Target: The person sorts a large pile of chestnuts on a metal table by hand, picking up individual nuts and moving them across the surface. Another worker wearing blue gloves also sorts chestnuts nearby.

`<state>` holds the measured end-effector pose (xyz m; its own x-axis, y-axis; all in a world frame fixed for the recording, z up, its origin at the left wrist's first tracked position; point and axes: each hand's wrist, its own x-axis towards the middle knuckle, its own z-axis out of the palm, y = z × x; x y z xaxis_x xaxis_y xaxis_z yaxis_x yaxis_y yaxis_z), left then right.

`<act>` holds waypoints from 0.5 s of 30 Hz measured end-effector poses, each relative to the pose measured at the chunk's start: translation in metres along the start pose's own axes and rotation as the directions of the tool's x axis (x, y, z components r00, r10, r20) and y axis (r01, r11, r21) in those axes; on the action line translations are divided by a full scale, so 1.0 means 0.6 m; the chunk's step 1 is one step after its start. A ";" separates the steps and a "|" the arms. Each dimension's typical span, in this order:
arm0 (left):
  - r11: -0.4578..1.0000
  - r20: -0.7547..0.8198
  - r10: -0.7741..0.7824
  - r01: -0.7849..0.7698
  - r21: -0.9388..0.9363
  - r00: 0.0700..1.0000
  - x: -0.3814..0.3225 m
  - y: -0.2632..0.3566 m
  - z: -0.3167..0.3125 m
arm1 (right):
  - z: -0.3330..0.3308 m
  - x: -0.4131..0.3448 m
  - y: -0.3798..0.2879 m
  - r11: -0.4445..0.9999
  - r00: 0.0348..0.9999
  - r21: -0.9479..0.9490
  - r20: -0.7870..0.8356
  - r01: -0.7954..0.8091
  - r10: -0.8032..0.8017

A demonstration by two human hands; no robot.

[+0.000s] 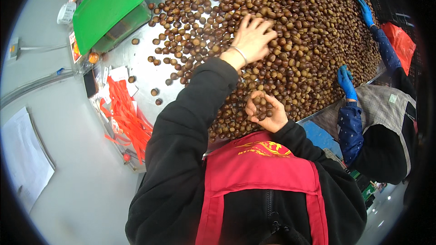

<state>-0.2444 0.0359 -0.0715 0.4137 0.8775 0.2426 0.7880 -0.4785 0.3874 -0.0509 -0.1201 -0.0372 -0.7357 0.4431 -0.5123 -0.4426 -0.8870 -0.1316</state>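
A deep spread of brown chestnuts point(306, 41) covers most of the metal table. My left hand point(252, 39), palm down with a bracelet at the wrist, rests over the pile with its fingers apart. Slight blur hides whether any nut is under those fingers. Closer to my body, my right hand point(270, 114) is turned palm up and cupped around several chestnuts point(262, 107). Its fingers and thumb curl over them. Loose nuts lie thinner to the left, where bare metal point(143, 71) shows between them.
A bin with a green lid point(109, 10) stands at the upper left. Below it lie red ribbons point(126, 112), tags and a dark phone point(90, 83). At right, a co-worker's blue-gloved hands point(346, 80) are at the pile's edge, near a red bag point(398, 46).
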 end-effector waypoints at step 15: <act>0.929 -0.198 -0.293 0.327 0.175 0.935 -0.164 -0.116 -0.096 | -0.017 -0.003 -0.002 0.999 0.999 0.052 0.042 0.005 -0.007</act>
<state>-0.3664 -0.0189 -0.0709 0.0661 0.9548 0.2898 0.9469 -0.1515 0.2835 -0.0436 -0.1212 -0.0446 -0.7533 0.4547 -0.4752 -0.4725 -0.8767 -0.0899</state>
